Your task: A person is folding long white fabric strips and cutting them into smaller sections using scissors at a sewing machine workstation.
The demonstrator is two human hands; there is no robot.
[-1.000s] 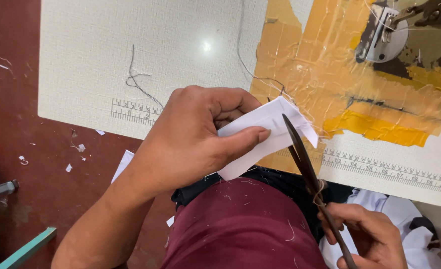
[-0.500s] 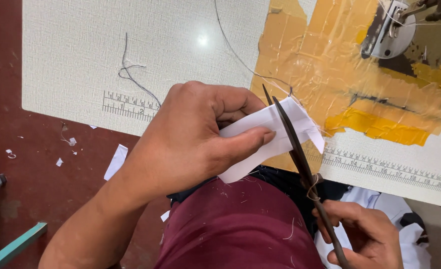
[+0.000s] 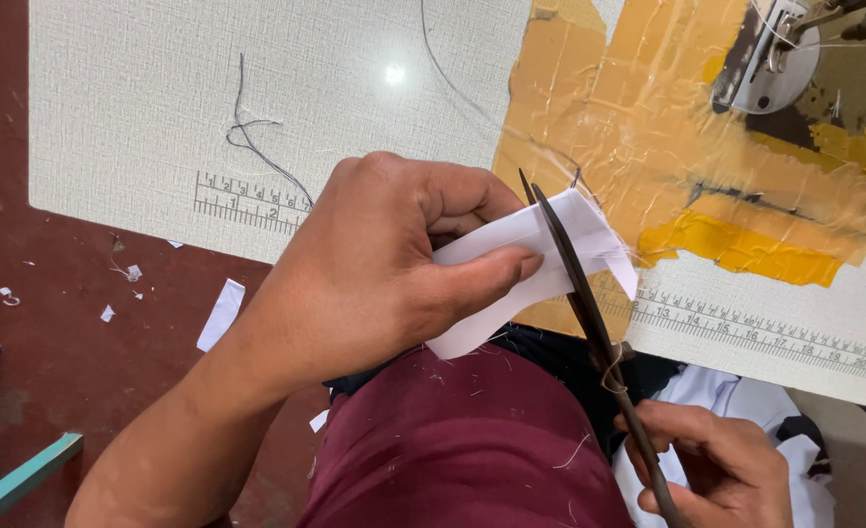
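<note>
My left hand (image 3: 384, 264) pinches a folded piece of white fabric (image 3: 540, 264) between thumb and fingers, held above my lap at the table's front edge. My right hand (image 3: 716, 464) grips the handles of long dark scissors (image 3: 584, 303). The blades run up across the white fabric, nearly closed, with their tips past its top edge. My maroon trouser leg (image 3: 462, 450) lies below both hands.
A cream sewing table (image 3: 159, 108) with printed rulers carries loose dark threads (image 3: 252, 137) and a patch of yellow-brown tape (image 3: 667, 127). The sewing machine's metal foot (image 3: 765, 59) stands at top right. White scraps (image 3: 221, 313) litter the dark red floor. More white cloth (image 3: 746, 401) lies by my right hand.
The scissor blades have advanced across the white fabric and closed further. My left hand keeps its pinch while the view drifts slightly.
</note>
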